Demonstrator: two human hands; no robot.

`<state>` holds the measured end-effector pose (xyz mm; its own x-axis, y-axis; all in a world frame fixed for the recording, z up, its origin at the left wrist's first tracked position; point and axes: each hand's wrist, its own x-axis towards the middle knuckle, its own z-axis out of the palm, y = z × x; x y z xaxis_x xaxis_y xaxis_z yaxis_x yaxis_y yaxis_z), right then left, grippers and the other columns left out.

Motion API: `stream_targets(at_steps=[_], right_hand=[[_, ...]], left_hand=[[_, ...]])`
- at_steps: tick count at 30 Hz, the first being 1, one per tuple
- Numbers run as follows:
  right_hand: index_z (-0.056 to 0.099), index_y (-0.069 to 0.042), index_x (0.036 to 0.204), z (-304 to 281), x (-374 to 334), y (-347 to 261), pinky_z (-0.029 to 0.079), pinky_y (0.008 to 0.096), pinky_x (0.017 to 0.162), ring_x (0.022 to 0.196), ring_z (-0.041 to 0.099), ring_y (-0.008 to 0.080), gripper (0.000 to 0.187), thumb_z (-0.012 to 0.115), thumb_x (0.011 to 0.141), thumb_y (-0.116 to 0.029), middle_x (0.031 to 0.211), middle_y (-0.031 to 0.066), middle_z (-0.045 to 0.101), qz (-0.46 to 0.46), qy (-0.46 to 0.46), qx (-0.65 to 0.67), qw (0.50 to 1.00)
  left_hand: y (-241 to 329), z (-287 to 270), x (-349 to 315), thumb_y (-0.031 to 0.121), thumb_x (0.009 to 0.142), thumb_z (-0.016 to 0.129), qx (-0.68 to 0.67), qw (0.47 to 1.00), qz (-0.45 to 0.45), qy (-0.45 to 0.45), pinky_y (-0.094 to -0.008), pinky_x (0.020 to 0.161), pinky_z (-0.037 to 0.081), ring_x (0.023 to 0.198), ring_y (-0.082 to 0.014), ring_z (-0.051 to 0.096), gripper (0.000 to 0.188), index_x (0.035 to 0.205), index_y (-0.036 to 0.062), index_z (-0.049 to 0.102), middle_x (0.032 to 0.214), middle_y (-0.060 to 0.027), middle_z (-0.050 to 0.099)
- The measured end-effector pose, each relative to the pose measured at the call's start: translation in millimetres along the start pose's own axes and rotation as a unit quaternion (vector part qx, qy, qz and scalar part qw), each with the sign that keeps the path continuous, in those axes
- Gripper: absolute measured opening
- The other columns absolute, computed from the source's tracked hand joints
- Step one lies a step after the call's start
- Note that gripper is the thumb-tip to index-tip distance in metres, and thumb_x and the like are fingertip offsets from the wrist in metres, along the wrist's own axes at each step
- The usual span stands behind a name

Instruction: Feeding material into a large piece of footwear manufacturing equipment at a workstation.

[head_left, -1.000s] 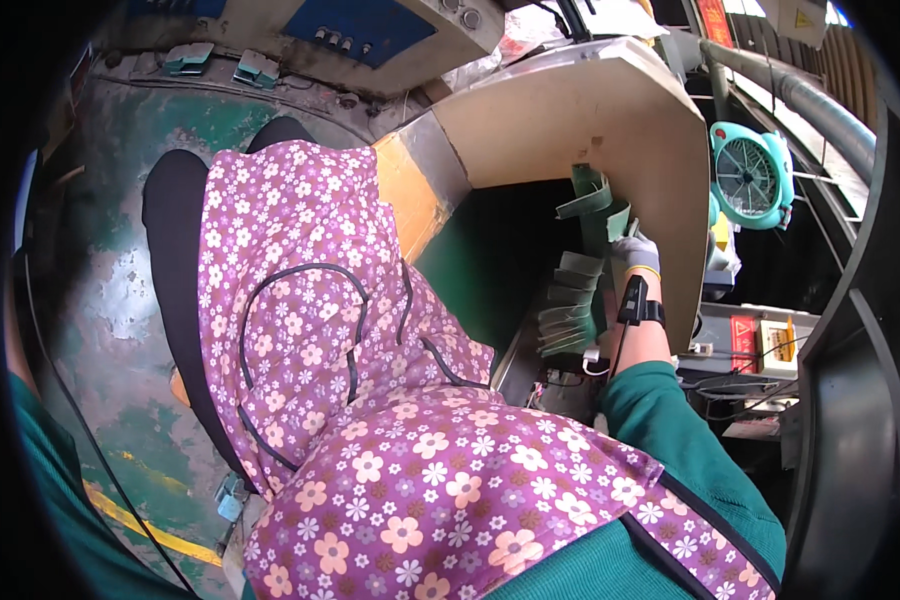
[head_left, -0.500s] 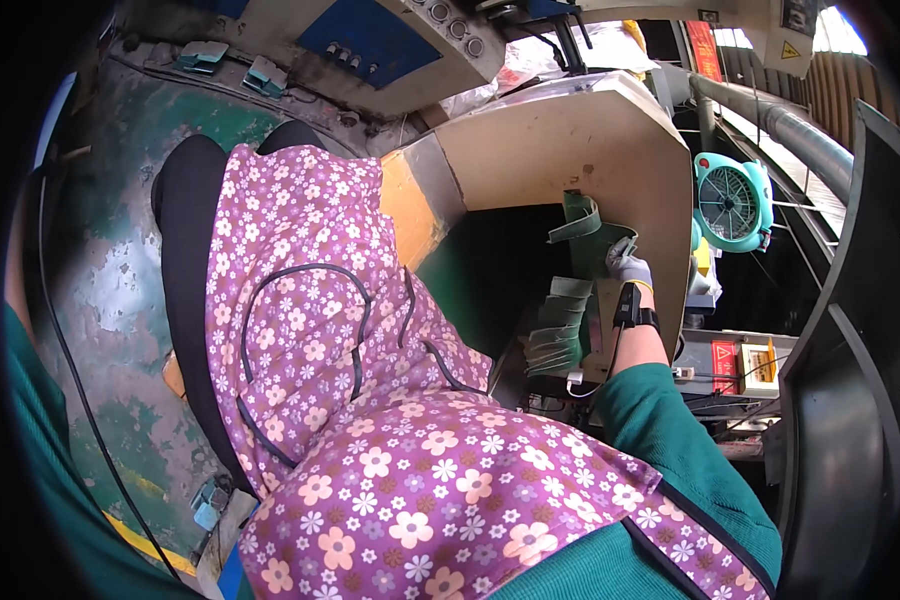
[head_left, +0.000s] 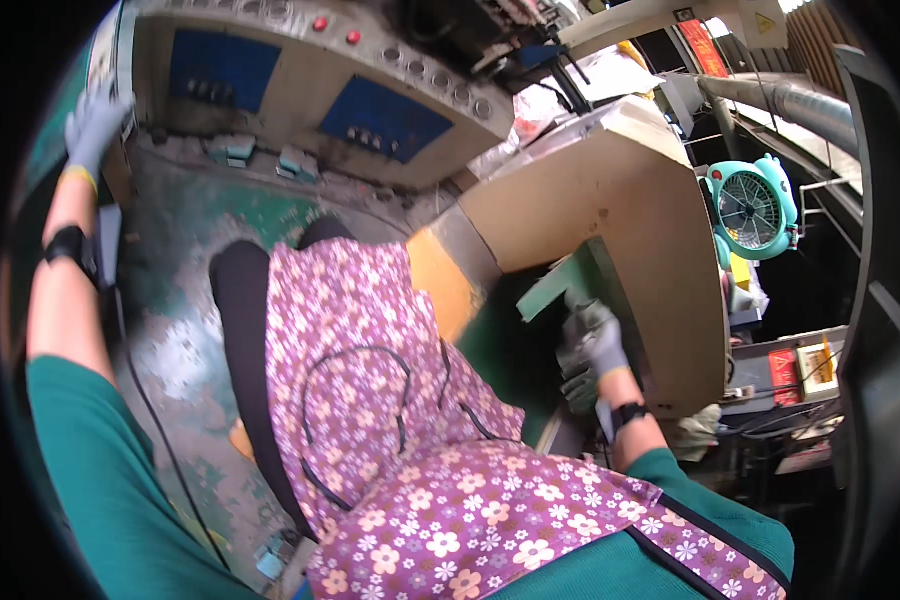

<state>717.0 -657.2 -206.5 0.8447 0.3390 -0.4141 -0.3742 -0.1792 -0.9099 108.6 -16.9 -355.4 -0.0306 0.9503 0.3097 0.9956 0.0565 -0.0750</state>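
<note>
A grey machine (head_left: 305, 90) with blue panels stands beyond an open beige box (head_left: 660, 260), with a teal fan (head_left: 748, 208) to the box's right. The gloved left hand (head_left: 95, 128), fingers stretched out, is beside the machine's left end, its hold unclear; the gloved right hand (head_left: 598, 342) is blurred at a green strip (head_left: 550, 292) inside the box, so I cannot tell whether it grips.

the floor (head_left: 175, 365) is green, its paint worn to pale grey patches. across it stands a long beige machine cabinet (head_left: 310, 85) with blue panels (head_left: 223, 70), round dials (head_left: 417, 62) and two red buttons (head_left: 320, 23). on the right, a thick grey pipe (head_left: 785, 97) runs below a brown ribbed surface (head_left: 820, 45), with bright white light beside it, near a turquoise fan (head_left: 750, 212).
</note>
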Motion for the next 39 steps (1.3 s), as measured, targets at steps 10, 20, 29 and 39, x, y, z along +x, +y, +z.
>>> stream_targets(at_steps=[10, 20, 29, 39], right_hand=[[0.068, -0.004, 0.118, 30, -6, 161, 0.056, 0.0312, 0.081, 0.093, 0.070, 0.0164, 0.033, 0.056, 0.103, -0.030, 0.106, 0.0067, 0.075, 0.016, -0.170, -0.354, 0.919], [0.055, -0.006, 0.138, 130, 44, 142, 0.043, 0.0476, 0.109, 0.126, 0.056, 0.0413, 0.050, 0.056, 0.096, -0.034, 0.133, 0.0241, 0.060, -0.269, -0.132, -0.462, 0.835], [0.054, -0.007, 0.138, 180, 112, 199, 0.036, 0.0492, 0.112, 0.133, 0.049, 0.0323, 0.060, 0.058, 0.088, -0.039, 0.143, 0.0160, 0.053, -0.345, -0.013, -0.563, 0.751], [0.046, -0.003, 0.147, 245, 107, 191, 0.012, 0.0562, 0.122, 0.149, 0.024, 0.0308, 0.077, 0.060, 0.085, -0.047, 0.158, 0.0126, 0.036, -0.225, 0.206, -0.558, 0.771]], left_hand=[[-38, -18, -23, 0.037, 0.083, 0.072, -0.112, 0.991, 0.068, 0.041, -0.0555, 0.118, 0.031, 0.151, -0.0285, 0.033, 0.086, 0.159, 0.0197, 0.034, 0.163, -0.0087, 0.037], [-57, -57, -41, 0.037, 0.067, 0.076, -0.095, 0.995, 0.015, -0.027, -0.0587, 0.117, 0.031, 0.150, -0.0341, 0.032, 0.105, 0.160, 0.0162, 0.031, 0.162, -0.0149, 0.034], [-11, -156, -33, 0.036, 0.081, 0.080, -0.132, 0.987, 0.076, 0.050, -0.0449, 0.103, 0.051, 0.116, -0.0395, 0.064, 0.069, 0.136, 0.0012, 0.059, 0.128, -0.0241, 0.066], [15, -159, -14, 0.061, 0.072, 0.084, -0.099, 0.991, -0.072, -0.061, -0.0494, 0.099, 0.052, 0.114, -0.0403, 0.064, 0.095, 0.137, -0.0034, 0.056, 0.126, -0.0266, 0.065]])
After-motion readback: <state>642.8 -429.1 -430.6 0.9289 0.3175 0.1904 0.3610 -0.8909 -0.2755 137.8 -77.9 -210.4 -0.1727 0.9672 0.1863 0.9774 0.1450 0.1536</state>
